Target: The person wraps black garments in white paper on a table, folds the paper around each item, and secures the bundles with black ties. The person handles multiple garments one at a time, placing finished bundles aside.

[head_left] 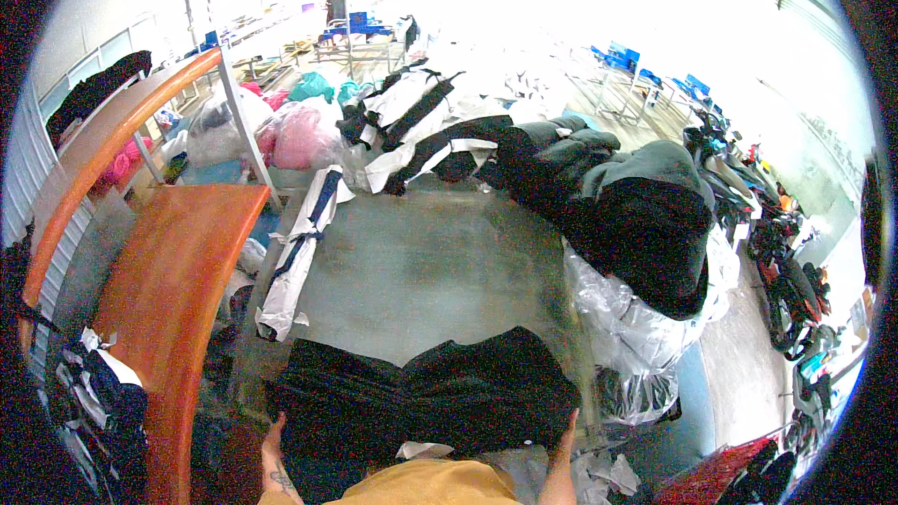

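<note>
A wide piece of black cloth [430, 393], possibly a garment, spreads across the near edge of the grey table [430, 262], right in front of my body. Its far edge dips in the middle and rises in two rounded humps. My left hand [272, 435] grips its left end, and my right hand [568, 430] has hold of the right end. Most of the fingers are tucked behind the cloth on both sides. A small white piece [426, 450] shows at the cloth's near edge, against my yellow top.
Left of the table stand a white bundle with dark strips [304, 252] and an orange board [178, 299]. Dark garments [645, 224] pile up at the right, over clear plastic [636, 309]. Black-and-white bundles [421, 122] line the far edge; pink bags [304, 136] lie beyond.
</note>
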Tool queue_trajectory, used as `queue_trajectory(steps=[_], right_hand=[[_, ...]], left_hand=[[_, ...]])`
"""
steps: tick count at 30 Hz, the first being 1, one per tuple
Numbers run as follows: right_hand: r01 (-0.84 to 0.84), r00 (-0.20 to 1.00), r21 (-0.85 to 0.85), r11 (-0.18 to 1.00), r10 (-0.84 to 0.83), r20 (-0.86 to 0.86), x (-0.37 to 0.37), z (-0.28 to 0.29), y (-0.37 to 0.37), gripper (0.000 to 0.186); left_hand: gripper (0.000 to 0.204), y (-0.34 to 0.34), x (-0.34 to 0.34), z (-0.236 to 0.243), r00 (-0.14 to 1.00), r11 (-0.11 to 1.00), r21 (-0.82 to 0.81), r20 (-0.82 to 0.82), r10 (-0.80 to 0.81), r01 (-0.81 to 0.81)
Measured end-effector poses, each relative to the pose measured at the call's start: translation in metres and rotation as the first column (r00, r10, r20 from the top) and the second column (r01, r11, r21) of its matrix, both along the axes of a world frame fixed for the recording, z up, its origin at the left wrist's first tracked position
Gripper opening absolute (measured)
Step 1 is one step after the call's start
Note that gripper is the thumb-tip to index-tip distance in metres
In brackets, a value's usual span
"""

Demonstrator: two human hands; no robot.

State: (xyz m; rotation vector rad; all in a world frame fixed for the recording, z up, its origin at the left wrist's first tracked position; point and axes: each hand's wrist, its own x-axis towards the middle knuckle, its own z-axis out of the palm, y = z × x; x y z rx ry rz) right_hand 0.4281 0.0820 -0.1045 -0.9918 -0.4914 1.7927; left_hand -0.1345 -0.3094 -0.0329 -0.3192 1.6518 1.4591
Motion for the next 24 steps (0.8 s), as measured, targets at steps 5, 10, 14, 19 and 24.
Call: queue_trajectory(steps=[5,10,14,19,24], right_hand=[[0.206,0.899,-0.026,0.978,-0.179,0.398,0.007,0.0,0.016,0.065],[-0.174,-0.143,0.647,0.742,-0.669,0.729,-0.057,0.123,0.046,0.04],[-0.337,0.895,0.64,0.691,0.025,0.445,-0.233,0.287,0.083,0.036],[-0.342,0.852,0.834,0.433,0.518,0.081,-0.443,0.467,0.16,0.033],[-0.22,0.74,0.665,0.714,0.566,-0.363,-0.561,0.502,0.263,0.034]], left_hand=[[0.085,0.002,-0.006,-0.012,0.999,0.999,-0.022,-0.024,-0.025,0.024],[0.086,-0.005,-0.02,-0.034,0.996,0.998,-0.058,-0.08,-0.033,0.028],[0.087,-0.016,-0.036,-0.059,0.964,0.994,-0.105,-0.265,-0.03,0.002],[0.088,-0.069,-0.05,-0.114,0.725,0.981,-0.186,-0.682,-0.094,-0.048],[0.085,-0.085,0.003,-0.082,0.799,0.99,-0.088,-0.6,0.033,-0.107]])
